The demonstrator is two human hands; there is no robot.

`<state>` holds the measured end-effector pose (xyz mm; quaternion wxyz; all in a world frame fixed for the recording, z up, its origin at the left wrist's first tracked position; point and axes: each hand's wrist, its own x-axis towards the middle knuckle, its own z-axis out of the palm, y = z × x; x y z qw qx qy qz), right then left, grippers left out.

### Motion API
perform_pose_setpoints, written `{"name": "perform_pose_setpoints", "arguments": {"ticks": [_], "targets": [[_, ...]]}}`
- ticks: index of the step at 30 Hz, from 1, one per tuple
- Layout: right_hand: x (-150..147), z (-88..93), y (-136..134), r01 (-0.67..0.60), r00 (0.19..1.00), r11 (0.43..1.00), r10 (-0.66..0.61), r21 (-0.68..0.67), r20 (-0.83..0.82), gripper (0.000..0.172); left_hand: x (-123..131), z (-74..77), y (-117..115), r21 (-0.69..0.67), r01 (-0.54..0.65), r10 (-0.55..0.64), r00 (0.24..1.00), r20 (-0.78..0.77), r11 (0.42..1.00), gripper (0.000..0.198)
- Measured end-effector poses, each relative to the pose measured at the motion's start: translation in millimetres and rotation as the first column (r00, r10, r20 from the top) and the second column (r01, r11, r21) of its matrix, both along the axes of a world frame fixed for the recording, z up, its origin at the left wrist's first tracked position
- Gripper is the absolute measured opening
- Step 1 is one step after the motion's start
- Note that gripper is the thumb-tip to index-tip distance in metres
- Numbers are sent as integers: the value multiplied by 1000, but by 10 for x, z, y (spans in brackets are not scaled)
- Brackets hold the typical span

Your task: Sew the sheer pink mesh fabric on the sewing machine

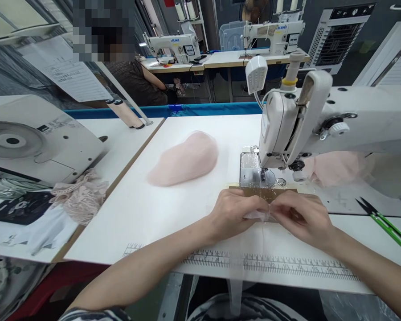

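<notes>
My left hand [235, 213] and my right hand [302, 216] meet just in front of the needle plate [252, 171] of a white sewing machine [321, 120]. Both pinch a small piece of sheer, pale fabric [259, 215] between their fingertips. A thin sheer strip [235, 285] hangs from the table edge below the hands. A pile of pink fabric pieces [185, 160] lies on the white table [147, 214], to the left of the machine.
Green thread snips [386, 225] lie at the right. More pink fabric [334, 168] sits behind the machine's arm. Lace trim [82, 196] and another machine [30, 142] are on the left table. A person sits beyond, near further sewing machines [173, 47]. Printed rulers [274, 263] line the table edge.
</notes>
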<state>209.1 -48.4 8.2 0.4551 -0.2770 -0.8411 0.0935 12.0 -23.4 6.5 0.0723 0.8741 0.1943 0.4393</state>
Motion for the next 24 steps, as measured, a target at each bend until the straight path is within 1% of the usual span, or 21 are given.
{"name": "perform_pose_setpoints", "arguments": {"ticks": [2,7,9,12,15,18,21,24], "targets": [[5,-14,3,4,1000,1000,-4,-6,22,19,-6,-4,-5,-39,8,-8,1000,0,999,11],[13,-32,12,-2,1000,997,0,74,29,19,-7,-7,-8,-183,4,2,1000,31,983,6],[18,-25,12,1,999,994,-5,110,38,20,-5,-7,-5,-222,-7,13,1000,26,975,13],[18,0,8,28,998,988,-35,150,46,19,-9,-18,3,-220,-10,10,1000,2,975,16],[7,23,7,62,996,991,-68,117,49,18,-14,-38,8,-188,-25,23,1000,-13,982,11],[-1,24,8,70,995,994,-75,86,58,17,-13,-42,5,-156,-36,30,999,-36,987,7],[0,8,9,72,995,991,-79,113,62,17,-8,-25,-1,-146,-31,25,999,-42,989,3],[4,-5,8,64,996,987,-73,145,58,19,-6,-6,-4,-158,-32,26,999,-40,987,5]]}}
